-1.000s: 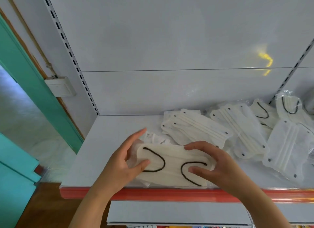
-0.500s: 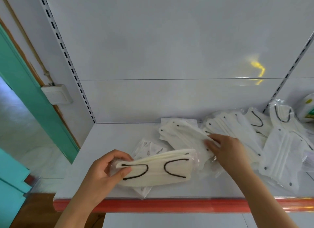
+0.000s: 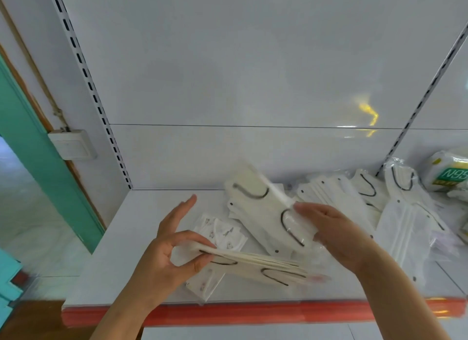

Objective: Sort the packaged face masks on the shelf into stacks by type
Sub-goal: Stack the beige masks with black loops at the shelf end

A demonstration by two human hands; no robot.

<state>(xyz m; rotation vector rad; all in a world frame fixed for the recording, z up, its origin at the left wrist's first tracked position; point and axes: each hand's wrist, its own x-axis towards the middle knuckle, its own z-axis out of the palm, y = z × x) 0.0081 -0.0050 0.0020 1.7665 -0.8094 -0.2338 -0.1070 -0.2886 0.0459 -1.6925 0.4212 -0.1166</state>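
A white shelf point(image 3: 141, 241) with a red front edge point(image 3: 228, 311) backs onto glossy white panels point(image 3: 228, 73) between slotted uprights point(image 3: 88, 83). Left, a teal door frame point(image 3: 33, 137), a wall switch box point(image 3: 72, 144), brown floor point(image 3: 33, 319). A yellow light reflection point(image 3: 369, 115) glints on the panel.

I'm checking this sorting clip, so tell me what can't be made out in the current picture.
Head view only:
- Right hand covers one end of the lifted mask; its grip underneath is hidden.
- Left hand pinches a stack, blurred and edge-on; count unclear.
- N95 pack is cut off by the right edge.
- Printed mask is partly under the stack; print too small.
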